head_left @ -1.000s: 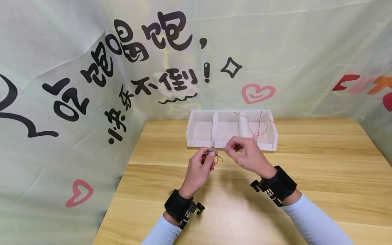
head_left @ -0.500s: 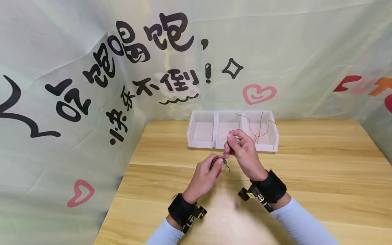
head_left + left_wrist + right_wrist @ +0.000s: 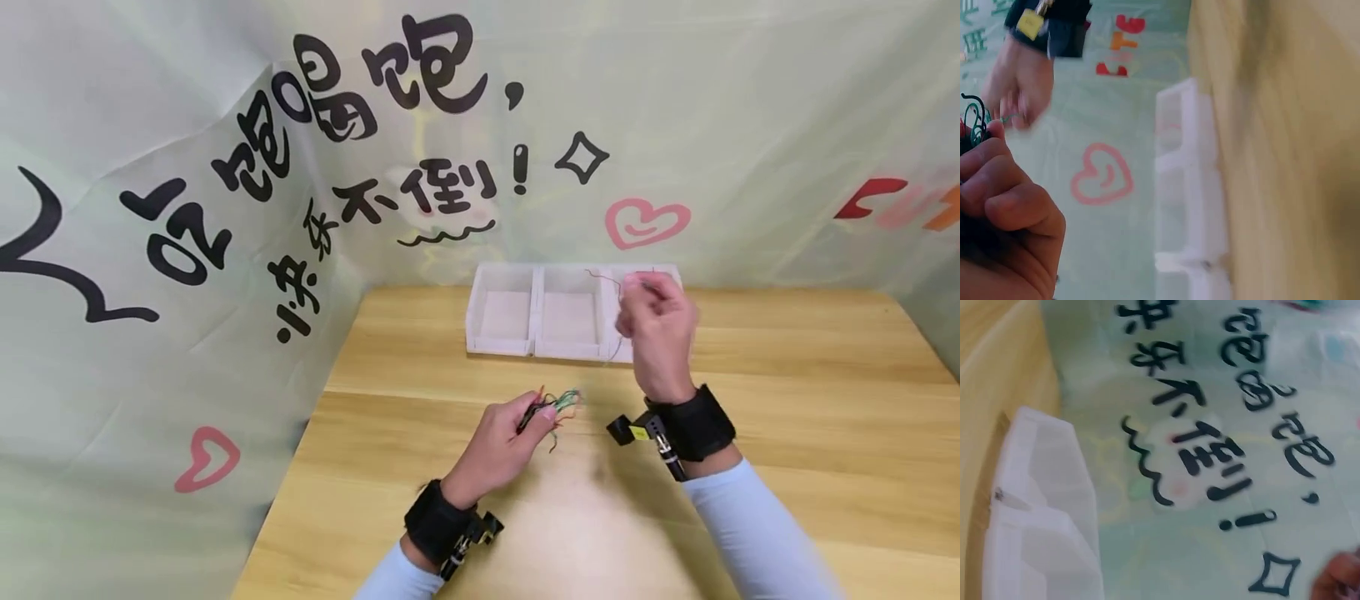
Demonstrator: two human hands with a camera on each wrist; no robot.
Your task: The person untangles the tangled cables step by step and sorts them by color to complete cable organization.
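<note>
My left hand (image 3: 498, 442) grips a tangled bundle of thin wires (image 3: 566, 402), green, black and red or orange, whose loose ends stick out past the thumb. In the left wrist view, green and black wire loops (image 3: 977, 119) rise above the curled fingers. My right hand (image 3: 660, 342) is raised in front of the right compartment of the white bins, with thumb and fingers pinched together. A thin wire (image 3: 618, 348), greenish and blurred, appears to hang from it. Red wire (image 3: 600, 275) shows in the right compartment, mostly hidden behind the right hand. Only fingertips (image 3: 1338, 578) show in the right wrist view.
Three joined white bins (image 3: 498, 344) stand at the back of the wooden table (image 3: 405, 350). Behind them and at the left hangs a pale cloth wall (image 3: 525, 225) with black lettering and pink hearts.
My right hand has moved away from the left hand, up and to the right, towards the right compartment. My left hand stays low, and more green wire shows in its bundle.
</note>
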